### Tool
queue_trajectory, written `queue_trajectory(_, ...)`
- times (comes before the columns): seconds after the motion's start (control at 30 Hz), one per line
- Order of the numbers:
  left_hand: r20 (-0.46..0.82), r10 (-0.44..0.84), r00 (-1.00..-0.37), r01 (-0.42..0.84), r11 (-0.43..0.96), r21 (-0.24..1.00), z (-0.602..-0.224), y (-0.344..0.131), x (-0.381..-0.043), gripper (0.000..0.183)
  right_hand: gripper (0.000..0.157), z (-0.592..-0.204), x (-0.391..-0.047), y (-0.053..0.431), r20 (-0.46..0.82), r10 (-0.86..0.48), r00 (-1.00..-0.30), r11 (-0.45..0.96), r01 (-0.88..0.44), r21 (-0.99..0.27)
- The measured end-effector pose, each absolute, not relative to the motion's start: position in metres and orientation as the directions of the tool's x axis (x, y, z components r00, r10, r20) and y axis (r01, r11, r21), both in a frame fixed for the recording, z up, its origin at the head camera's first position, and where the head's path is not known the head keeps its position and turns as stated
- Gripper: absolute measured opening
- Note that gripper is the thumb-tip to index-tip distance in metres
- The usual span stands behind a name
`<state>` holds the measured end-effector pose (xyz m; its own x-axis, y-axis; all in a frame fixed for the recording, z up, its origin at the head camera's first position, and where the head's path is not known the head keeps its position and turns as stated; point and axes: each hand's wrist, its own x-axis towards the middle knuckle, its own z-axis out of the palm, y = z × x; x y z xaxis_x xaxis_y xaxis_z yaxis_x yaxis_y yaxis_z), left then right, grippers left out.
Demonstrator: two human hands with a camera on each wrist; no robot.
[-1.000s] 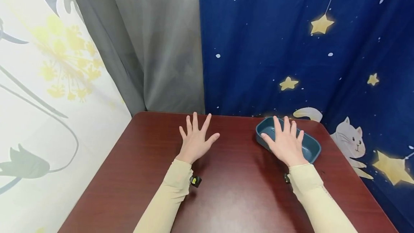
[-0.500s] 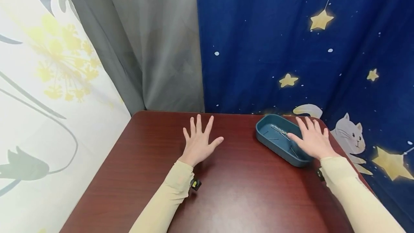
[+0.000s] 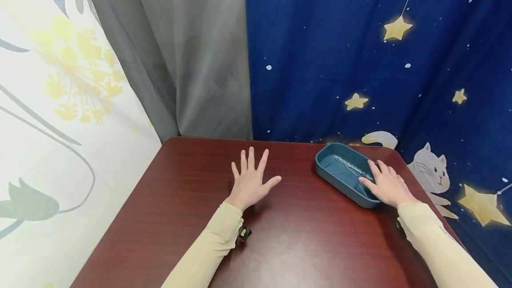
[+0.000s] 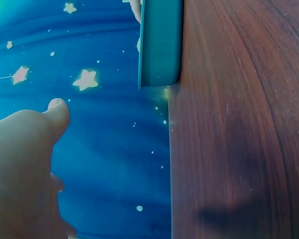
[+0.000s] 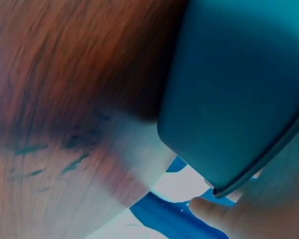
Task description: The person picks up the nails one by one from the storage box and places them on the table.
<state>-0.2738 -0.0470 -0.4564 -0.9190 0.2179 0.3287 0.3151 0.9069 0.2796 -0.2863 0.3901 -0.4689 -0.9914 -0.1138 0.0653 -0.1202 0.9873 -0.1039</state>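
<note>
A dark teal, oblong tray (image 3: pixel 347 190) with rounded corners sits toward the far right of the table. Several thin, dark, stick-like pieces (image 3: pixel 337 173) lie on its floor; they are too small to name. My right hand (image 3: pixel 390 187) is over the tray's right end, fingers at the far rim and thumb toward the inside. In the right wrist view, the tray's outer wall (image 5: pixel 229 114) fills much of the picture, with part of the hand (image 5: pixel 259 214) beside its rim. My left hand (image 3: pixel 250 186) hovers above the table's middle, fingers spread, holding nothing.
The reddish-brown wooden table (image 3: pixel 288 234) has its far edge against a grey curtain (image 3: pixel 212 57) and a blue star-printed curtain (image 3: pixel 304 57). A white flower-printed cloth (image 3: pixel 60 168) hangs along the left side. A small black device (image 3: pixel 244 233) sits at the left wrist.
My right hand has moved right, uncovering the tray's contents, then lowered to the tray's right end. The left hand has shifted slightly right and toward me, fingers still spread.
</note>
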Motion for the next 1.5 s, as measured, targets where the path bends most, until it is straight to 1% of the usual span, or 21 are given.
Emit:
queue_trajectory(0.23,0.329,0.220,-0.918,0.323,0.898,0.300,-0.459,-0.041,-0.271,0.086,0.090,-0.472,-0.282,0.381,0.067,-0.075,-0.995,0.989,-0.083,-0.118)
queue_trajectory(0.6,0.299,0.263,-0.917,0.351,0.889,0.295,-0.461,-0.027,-0.269,0.084,0.100,-0.475,-0.268,0.359,0.074,0.013,-0.997,0.985,0.000,-0.170)
queue_trajectory(0.8,0.311,0.273,-0.910,0.369,0.878,0.307,-0.460,-0.017,-0.268,0.078,0.100,-0.473,-0.260,0.345,0.065,0.021,-0.998,0.986,0.010,-0.166)
queue_trajectory(0.97,0.326,0.284,-0.902,0.385,0.870,0.308,-0.459,-0.007,-0.265,0.076,0.100,-0.473,-0.257,0.335,0.084,0.016,-0.996,0.987,0.002,-0.163)
queue_trajectory(1.27,0.314,0.287,-0.905,0.384,0.868,0.314,-0.462,0.004,-0.258,0.078,0.097,-0.473,-0.251,0.309,0.121,0.023,-0.992,0.989,0.005,-0.146)
queue_trajectory(1.5,0.291,0.309,-0.905,0.401,0.846,0.351,-0.470,0.013,-0.250,0.083,0.096,-0.473,-0.243,0.283,0.145,0.027,-0.989,0.991,0.008,-0.135)
